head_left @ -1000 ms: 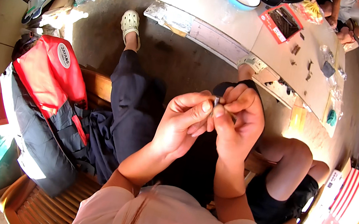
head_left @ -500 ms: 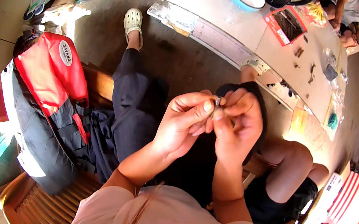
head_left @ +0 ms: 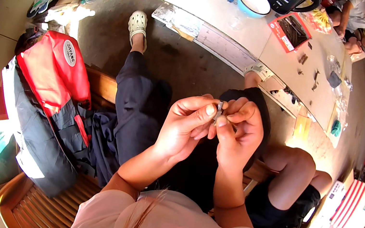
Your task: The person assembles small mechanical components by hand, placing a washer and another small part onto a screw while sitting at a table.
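Fingers of the left hand [head_left: 185, 121] and right hand [head_left: 244, 125] pinch a small grey piece [head_left: 220, 105] between them, well off the table [head_left: 258, 40] (its shape is unclear); light, even thumb pressure should steady it.

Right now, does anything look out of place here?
Several small dark pieces lie loose on the table, outside the red box that holds other dark pieces, as if strayed. Nothing looks plainly spilled.

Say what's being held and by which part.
A small grey piece, held between left hand and right hand, upper end exposed; exact grip unclear.
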The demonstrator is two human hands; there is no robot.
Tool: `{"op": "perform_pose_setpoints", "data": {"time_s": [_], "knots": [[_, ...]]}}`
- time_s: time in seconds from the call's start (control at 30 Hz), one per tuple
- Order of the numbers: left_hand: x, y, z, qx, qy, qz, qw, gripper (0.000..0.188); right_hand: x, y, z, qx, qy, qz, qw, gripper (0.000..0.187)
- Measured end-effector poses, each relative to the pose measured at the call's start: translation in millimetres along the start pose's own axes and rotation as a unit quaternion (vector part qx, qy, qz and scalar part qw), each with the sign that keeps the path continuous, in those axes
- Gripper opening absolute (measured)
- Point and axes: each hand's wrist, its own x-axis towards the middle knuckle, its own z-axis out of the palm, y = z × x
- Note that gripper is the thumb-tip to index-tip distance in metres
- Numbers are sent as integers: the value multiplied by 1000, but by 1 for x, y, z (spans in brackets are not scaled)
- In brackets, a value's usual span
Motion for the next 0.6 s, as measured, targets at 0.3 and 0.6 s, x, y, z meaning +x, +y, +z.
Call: {"op": "perform_pose_setpoints", "data": {"time_s": [0.3,0.6], "knots": [[0,-2,0,-17,-13,-1,1000,20,10,3,-3,-37,-16,-37,999,22],[0,1,5,10,19,-11,1000,22,12,-2,-1,-58,-11,-31,998,22]]}}
